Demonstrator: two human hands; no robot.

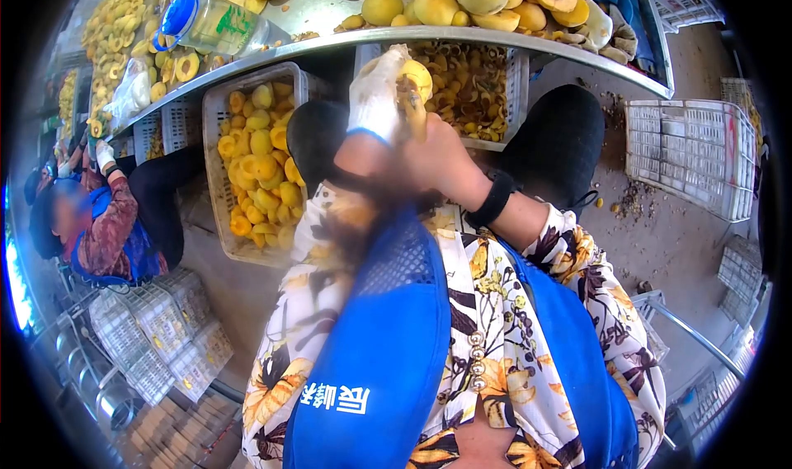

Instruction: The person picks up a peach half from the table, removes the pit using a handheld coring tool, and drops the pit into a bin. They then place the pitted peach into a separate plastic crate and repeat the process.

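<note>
My left hand (375,96), in a white glove, is closed around a yellow halved fruit (415,79) at the upper middle. Just right of it, my bare right hand (445,155) is closed with its fingers against the fruit's lower side; a tool with a yellowish handle (414,116) seems to be in its grip, though its shape is partly hidden. Below and beyond the hands stands a crate (517,98) of fruit scraps between my knees. Left of my knee, a pale crate (216,172) holds yellow fruit pieces.
A metal table (322,42) heaped with fruit crosses the top, with a blue-lidded bottle (210,25) on it. Another person (111,213) sits at the left. White crates (691,151) stand at the right, others (157,329) at lower left. Scraps litter the right floor.
</note>
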